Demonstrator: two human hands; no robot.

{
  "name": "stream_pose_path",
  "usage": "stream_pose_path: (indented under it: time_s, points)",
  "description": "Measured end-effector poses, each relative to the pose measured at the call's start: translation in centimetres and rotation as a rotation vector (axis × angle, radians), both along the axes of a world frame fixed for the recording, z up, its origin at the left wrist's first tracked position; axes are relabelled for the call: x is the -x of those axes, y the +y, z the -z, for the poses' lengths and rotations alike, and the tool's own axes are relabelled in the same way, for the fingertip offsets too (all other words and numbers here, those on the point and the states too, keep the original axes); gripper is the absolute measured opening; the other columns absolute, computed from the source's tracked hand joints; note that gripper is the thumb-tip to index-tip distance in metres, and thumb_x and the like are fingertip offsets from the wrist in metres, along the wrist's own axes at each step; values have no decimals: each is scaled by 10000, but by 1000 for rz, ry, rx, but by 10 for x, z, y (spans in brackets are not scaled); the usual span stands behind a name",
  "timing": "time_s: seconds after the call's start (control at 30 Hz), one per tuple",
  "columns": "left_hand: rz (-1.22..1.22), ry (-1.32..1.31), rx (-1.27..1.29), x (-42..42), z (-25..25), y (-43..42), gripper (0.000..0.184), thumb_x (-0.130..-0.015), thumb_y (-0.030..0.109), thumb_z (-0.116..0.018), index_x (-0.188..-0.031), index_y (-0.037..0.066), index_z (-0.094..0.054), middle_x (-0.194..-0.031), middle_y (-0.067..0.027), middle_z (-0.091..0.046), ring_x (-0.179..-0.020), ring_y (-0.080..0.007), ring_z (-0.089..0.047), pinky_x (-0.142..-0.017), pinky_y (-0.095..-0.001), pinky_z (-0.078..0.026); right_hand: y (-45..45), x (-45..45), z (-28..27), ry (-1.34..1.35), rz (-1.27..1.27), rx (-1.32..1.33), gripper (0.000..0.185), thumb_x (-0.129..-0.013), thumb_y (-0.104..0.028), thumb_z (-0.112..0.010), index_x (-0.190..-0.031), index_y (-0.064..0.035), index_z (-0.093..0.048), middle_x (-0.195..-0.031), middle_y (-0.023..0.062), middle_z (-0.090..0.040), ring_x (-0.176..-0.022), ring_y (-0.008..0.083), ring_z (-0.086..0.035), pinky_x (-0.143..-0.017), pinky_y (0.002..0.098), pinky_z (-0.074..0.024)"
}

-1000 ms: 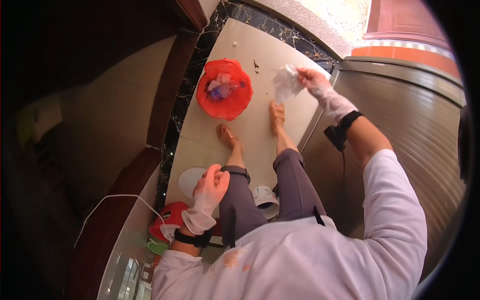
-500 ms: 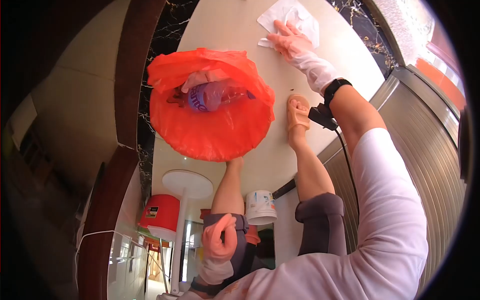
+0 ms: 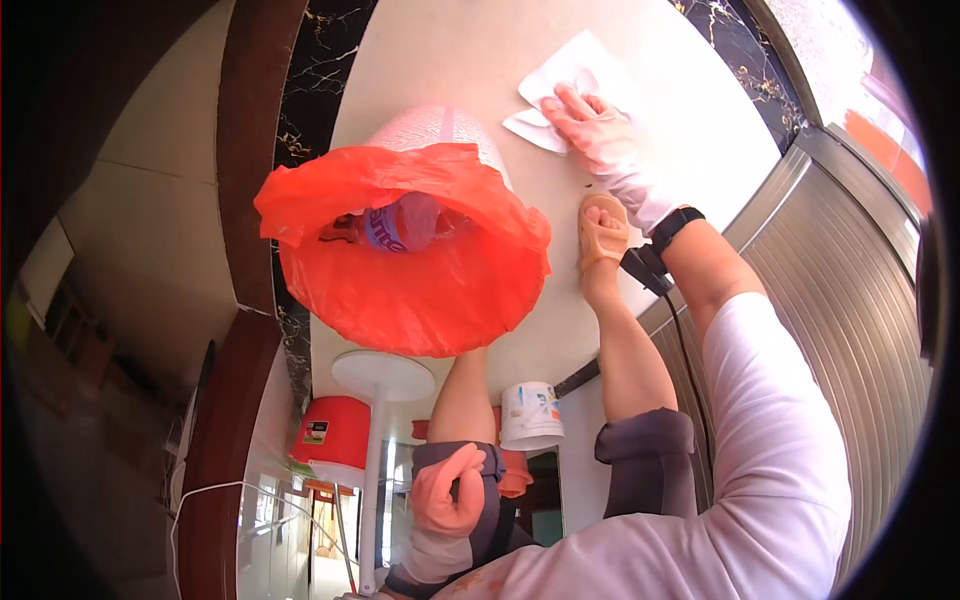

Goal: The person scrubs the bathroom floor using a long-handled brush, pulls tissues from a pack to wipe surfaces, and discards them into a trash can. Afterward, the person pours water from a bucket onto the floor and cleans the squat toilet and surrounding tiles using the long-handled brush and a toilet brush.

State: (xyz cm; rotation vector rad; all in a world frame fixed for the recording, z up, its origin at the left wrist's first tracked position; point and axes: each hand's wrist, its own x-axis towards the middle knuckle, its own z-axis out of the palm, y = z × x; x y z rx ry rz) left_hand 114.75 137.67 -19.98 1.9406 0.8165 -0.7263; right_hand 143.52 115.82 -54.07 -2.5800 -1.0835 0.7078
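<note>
Toward the far right edge of the floor (image 3: 430, 40), inside the dark marbled border (image 3: 735, 55), a white wipe (image 3: 562, 72) lies crumpled beneath the gloved right hand (image 3: 600, 130). That hand is mostly open, its slightly bent fingers extended over the wipe and touching it; whether the thumb pinches it I cannot tell. A sandal (image 3: 603, 235) is just nearer the body, below this hand. Toward the floor's left edge stands a bin (image 3: 432, 128) with a red bag (image 3: 400, 310), a bottle (image 3: 400, 222) inside, apart from the wipe. Well apart from both, the left hand (image 3: 448, 495) is by the left knee, loosely curled around a gap with nothing visible in it; whether its tips meet is unclear.
</note>
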Motion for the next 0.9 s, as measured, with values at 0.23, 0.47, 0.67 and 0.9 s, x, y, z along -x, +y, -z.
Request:
stream_pose_path:
  time_s: [0.23,0.47,0.67,0.9]
  points:
    - [39,-81,-12,6,-1,2,201,-812,-9,-546,-996,-8,-629,-807,-109,-691,-693,-187,-668,-665,-276,-511,-11,20,24,81,672,-525,144,-891,-76,-535,-969,-24,-643,-839,54,-638,-766,127,-598,-706,241,-465]
    - [24,-175,-13,18,-1,0,235,-742,8,-624,-972,46,-654,-835,-30,-692,-748,-190,-656,-681,-295,-494,-32,93,19,681,1143,-1072,128,-877,-95,-574,-917,22,-607,-785,19,-610,-684,95,-556,-643,230,-461]
    - [42,-235,-44,24,-1,7,218,-727,11,-648,-940,53,-671,-833,-15,-688,-745,-165,-656,-669,-287,-491,-23,67,28,1158,1331,-711,69,-817,-71,-619,-875,-34,-617,-814,18,-585,-743,103,-553,-684,243,-460]
    - [-54,-273,-28,11,-2,20,238,-744,-38,-549,-965,1,-626,-770,-91,-694,-651,-188,-662,-654,-277,-498,76,-107,-26,-59,213,-861,242,-761,109,-560,-938,-43,-623,-829,122,-608,-771,237,-605,-686,324,-503]
